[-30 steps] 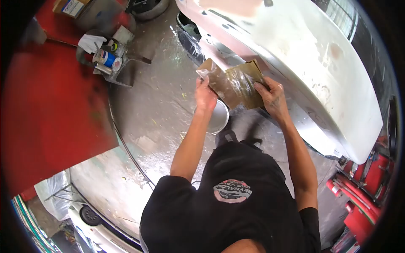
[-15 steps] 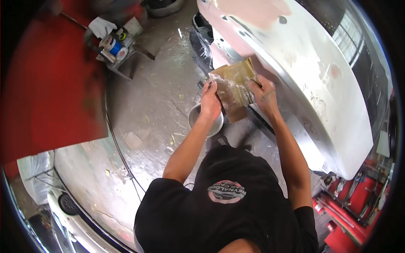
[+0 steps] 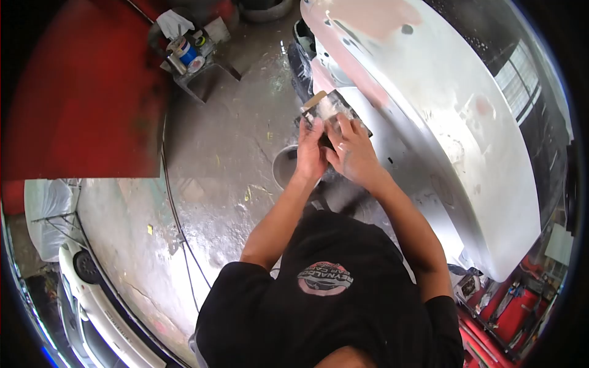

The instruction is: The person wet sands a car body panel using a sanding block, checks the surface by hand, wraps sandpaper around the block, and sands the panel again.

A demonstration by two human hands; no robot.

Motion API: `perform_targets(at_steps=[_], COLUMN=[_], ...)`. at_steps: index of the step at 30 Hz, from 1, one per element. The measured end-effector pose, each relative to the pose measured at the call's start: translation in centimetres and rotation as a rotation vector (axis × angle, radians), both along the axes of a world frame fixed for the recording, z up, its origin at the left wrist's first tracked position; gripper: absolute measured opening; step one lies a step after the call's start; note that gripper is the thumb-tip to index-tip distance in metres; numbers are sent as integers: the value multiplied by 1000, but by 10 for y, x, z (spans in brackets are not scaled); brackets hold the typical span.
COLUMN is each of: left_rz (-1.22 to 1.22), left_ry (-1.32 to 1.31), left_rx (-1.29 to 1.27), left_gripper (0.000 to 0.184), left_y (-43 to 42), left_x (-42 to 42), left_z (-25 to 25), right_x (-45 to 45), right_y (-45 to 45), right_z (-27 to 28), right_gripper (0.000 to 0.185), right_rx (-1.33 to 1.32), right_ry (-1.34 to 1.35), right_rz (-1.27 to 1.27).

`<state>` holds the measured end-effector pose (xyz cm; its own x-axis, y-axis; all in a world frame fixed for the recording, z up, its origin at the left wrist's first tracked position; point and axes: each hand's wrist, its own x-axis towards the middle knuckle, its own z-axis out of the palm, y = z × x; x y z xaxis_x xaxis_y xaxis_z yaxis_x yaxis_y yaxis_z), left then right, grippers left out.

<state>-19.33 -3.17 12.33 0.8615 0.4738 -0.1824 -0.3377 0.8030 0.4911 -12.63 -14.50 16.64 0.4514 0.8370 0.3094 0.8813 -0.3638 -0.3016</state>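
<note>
Left hand [image 3: 311, 153] and right hand [image 3: 357, 156] are working a dusty sheet [image 3: 334, 107]

The left is pinching the sheet's near edge; the right is laying bent, slightly parted fingers over its face, any grip beneath being hidden. The sheet is hovering near a bucket [image 3: 277, 167], beside a pale panel [image 3: 491, 178]. This looks like a handling step; shifting fingers would call for steady left-hand support.

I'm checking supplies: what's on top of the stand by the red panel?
The stand holds a blue-banded can, a silver cylinder and a white cloth; the surface beneath them is covered.
</note>
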Motion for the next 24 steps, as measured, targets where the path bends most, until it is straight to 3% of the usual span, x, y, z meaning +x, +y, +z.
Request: perform_targets(at_steps=[2, 5, 6, 9, 13, 16, 20, 24], left_rz=[58, 70, 74, 59, 23, 39, 129, 146], left_ry=[93, 125, 109, 143, 97, 156, 222, 172], left_rx=[76, 0, -41, -92, -78, -45, -41, 13], left_gripper=[32, 31, 29, 28, 36, 37, 34, 31], left_y=[-9, -26, -33, -50, -72, -89, -98, -97], left_x=[-2, -8, -11, -22, -31, -41, -51, -62], left_z=[-4, -6, -7, -19, -37, -38, -51, -45], right_x=[6, 9, 10, 24, 7, -8, -17, -29], right_y=[-18, -48, -56, -92, -105, -97, -90, -87], right_z=[0, -11, -21, -45, -41, -61, -83, -90], right_gripper=[56, 53, 44, 32, 15, 19, 23, 20], right_rx=[57, 194, 319, 276, 410, 578, 644, 596], right_ry=[90, 18, -56, 894, 838, 816, 1120, 1101], right_rz=[58, -179, -258, -366, -317, -321, -329, -346])
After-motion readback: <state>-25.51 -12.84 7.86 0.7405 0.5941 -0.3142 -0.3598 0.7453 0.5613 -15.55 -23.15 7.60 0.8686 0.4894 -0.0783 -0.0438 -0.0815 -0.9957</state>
